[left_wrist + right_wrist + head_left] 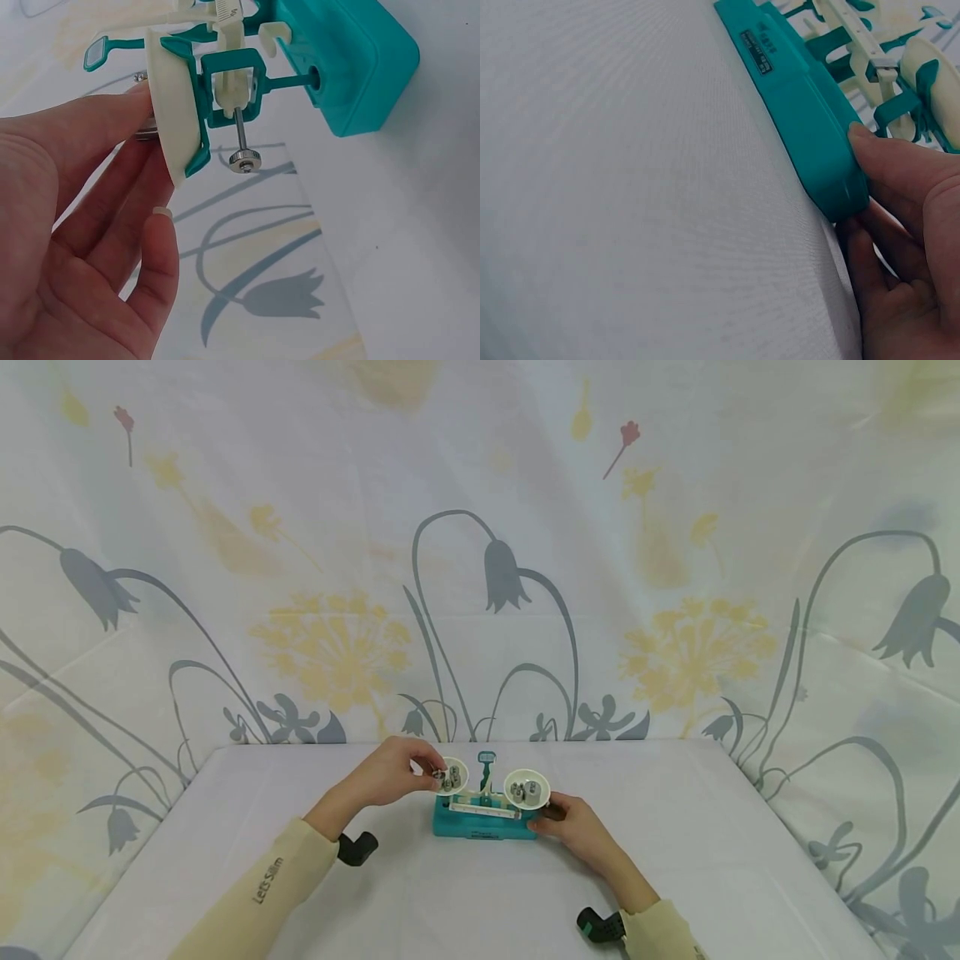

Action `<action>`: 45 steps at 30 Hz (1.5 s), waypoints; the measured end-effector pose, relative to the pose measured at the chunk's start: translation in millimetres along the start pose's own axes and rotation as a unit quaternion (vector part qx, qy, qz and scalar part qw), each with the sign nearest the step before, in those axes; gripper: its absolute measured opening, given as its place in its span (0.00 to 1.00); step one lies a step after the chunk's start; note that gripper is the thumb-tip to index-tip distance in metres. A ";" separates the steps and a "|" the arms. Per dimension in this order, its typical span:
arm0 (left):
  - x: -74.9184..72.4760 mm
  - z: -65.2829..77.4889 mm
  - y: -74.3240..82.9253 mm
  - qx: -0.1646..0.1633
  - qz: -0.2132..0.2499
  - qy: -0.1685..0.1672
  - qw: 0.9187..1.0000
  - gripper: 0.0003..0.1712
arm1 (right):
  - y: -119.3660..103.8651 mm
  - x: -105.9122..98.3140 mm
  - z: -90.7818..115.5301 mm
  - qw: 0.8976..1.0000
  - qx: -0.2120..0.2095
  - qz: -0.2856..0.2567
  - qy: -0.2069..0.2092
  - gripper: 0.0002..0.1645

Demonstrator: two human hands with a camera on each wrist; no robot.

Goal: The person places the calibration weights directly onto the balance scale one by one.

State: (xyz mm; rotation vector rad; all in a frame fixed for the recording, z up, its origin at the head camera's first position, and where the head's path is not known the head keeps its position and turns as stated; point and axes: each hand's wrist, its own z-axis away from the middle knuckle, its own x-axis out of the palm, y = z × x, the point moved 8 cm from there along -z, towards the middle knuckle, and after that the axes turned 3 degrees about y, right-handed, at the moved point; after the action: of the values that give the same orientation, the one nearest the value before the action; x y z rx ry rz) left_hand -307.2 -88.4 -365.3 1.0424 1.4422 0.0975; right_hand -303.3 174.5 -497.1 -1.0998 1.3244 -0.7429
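Observation:
A teal balance scale (483,828) with a cream beam stands on the white table. Its left pan (453,762) and right pan (528,774) each carry several silver metal weights. At the left pan's outer edge, my left hand (392,772) pinches a small metal weight (439,773) between thumb and fingers. In the left wrist view that pan (174,112) hides the fingertips and most of the weight. My right hand (579,832) grips the right end of the scale's base (810,135), thumb on top and fingers around the end.
White cloth covers the table (420,902). Behind it hangs a curtain (480,468) printed with grey and yellow flowers. A black wrist device (357,849) sits at the left wrist, and another black device (600,926) at the right.

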 end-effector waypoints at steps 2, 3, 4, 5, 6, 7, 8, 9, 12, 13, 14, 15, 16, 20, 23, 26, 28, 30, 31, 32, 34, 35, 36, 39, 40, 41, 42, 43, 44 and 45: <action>0.0 -0.4 0.3 0.000 0.000 0.001 1.000 0.08 | -0.1 0.1 0.1 1.000 0.001 0.001 0.000 0.35; -0.1 -0.7 0.4 0.001 -0.001 0.001 1.000 0.08 | -0.3 0.1 0.2 1.000 0.001 0.001 0.000 0.36; -0.1 -0.9 0.4 0.001 -0.001 0.001 1.000 0.07 | -0.4 0.2 0.2 1.000 0.002 0.001 0.000 0.36; -0.2 -1.1 0.4 0.001 0.000 0.000 1.000 0.07 | -0.5 0.2 0.3 1.000 0.001 0.001 -0.001 0.36; -0.3 -1.2 0.5 0.001 0.000 0.001 1.000 0.07 | -0.6 0.1 0.6 1.000 0.001 0.002 -0.001 0.36; -0.5 -1.2 0.7 0.002 -0.001 0.001 1.000 0.07 | -0.6 0.0 0.8 1.000 0.000 0.001 -0.001 0.36; -0.9 -1.3 0.9 0.003 -0.003 0.002 1.000 0.07 | -0.4 0.0 0.8 1.000 0.000 0.001 -0.001 0.36; -1.1 -1.3 1.1 0.004 -0.005 0.003 1.000 0.07 | -0.3 0.0 0.7 1.000 -0.001 0.001 -0.001 0.36; -2.2 -1.2 1.9 0.006 -0.010 0.007 1.000 0.06 | 1.1 0.5 -0.1 1.000 -0.001 0.001 -0.002 0.36; -2.5 -1.2 2.0 0.006 -0.010 0.008 1.000 0.06 | 1.5 0.7 -0.5 1.000 0.000 0.000 -0.003 0.36; -2.7 -1.2 2.0 0.006 -0.010 0.009 1.000 0.06 | 1.7 1.0 -0.7 1.000 0.000 0.000 -0.004 0.36; -2.7 -1.2 1.9 0.006 -0.010 0.009 1.000 0.06 | 1.7 1.2 -0.9 1.000 0.000 -0.001 -0.005 0.36; -2.6 -1.2 1.7 0.005 -0.009 0.009 1.000 0.06 | 1.6 1.3 -1.0 1.000 0.000 -0.002 -0.007 0.36; -2.3 -1.0 0.3 0.009 -0.004 0.012 1.000 0.05 | -0.2 1.1 0.1 1.000 -0.005 -0.002 -0.010 0.36; -2.9 0.2 -2.1 0.017 0.005 0.021 1.000 0.05 | -0.6 0.9 0.2 1.000 -0.006 -0.001 -0.010 0.36; -3.8 2.9 -5.3 0.018 0.019 0.031 0.999 0.05 | -0.6 1.1 0.1 1.000 -0.005 -0.003 -0.010 0.36; -4.4 5.5 -7.0 0.012 0.030 0.035 0.999 0.05 | -0.3 1.1 -0.1 1.000 -0.004 -0.002 -0.010 0.36; -5.4 8.6 -8.3 0.006 0.037 0.042 0.998 0.05 | -0.1 1.5 -0.1 1.000 -0.005 -0.003 -0.011 0.36; -6.3 10.0 -9.2 0.004 0.040 0.046 0.998 0.05 | 0.2 1.5 -0.1 1.000 -0.004 -0.004 -0.011 0.36; -7.1 11.7 -10.0 0.000 0.043 0.050 0.998 0.05 | 0.3 1.3 -0.1 1.000 -0.005 -0.003 -0.011 0.36; -8.7 14.8 -11.6 -0.005 0.048 0.060 0.997 0.05 | 0.7 1.0 0.0 1.000 -0.005 -0.001 -0.009 0.36; -9.4 16.6 -12.7 -0.008 0.050 0.065 0.997 0.04 | 0.5 0.8 0.2 1.000 -0.005 0.000 -0.008 0.36; -9.8 18.5 -13.9 -0.011 0.054 0.069 0.996 0.04 | 0.3 0.6 0.6 1.000 -0.005 0.002 -0.006 0.36; -9.3 25.1 -19.0 -0.025 0.069 0.076 0.994 0.04 | -0.6 0.1 1.4 1.000 -0.007 0.009 -0.001 0.36; -8.9 27.6 -20.9 -0.029 0.074 0.077 0.994 0.04 | -0.7 0.0 1.6 1.000 -0.007 0.012 0.001 0.36; -8.2 30.1 -23.2 -0.033 0.078 0.077 0.993 0.05 | -0.8 0.0 1.7 1.000 -0.006 0.015 0.002 0.35; -7.4 32.5 -25.3 -0.036 0.084 0.078 0.993 0.05 | -1.3 0.0 1.8 1.000 -0.008 0.019 0.004 0.35; -6.7 34.9 -27.4 -0.039 0.089 0.080 0.992 0.05 | -1.6 0.0 2.0 1.000 -0.007 0.023 0.005 0.35; -6.0 37.3 -29.4 -0.042 0.094 0.081 0.991 0.05 | -2.3 -0.2 2.2 1.000 -0.008 0.027 0.008 0.34; -5.2 39.5 -31.5 -0.043 0.099 0.083 0.991 0.05 | -2.5 -0.5 2.4 1.000 -0.004 0.026 0.009 0.34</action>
State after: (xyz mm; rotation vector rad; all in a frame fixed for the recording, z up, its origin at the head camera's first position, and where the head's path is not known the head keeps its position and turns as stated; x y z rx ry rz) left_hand -291.9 -130.4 -389.2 1.1242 1.4665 0.3944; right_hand -300.7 174.5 -494.9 -1.0633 1.3676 -0.7099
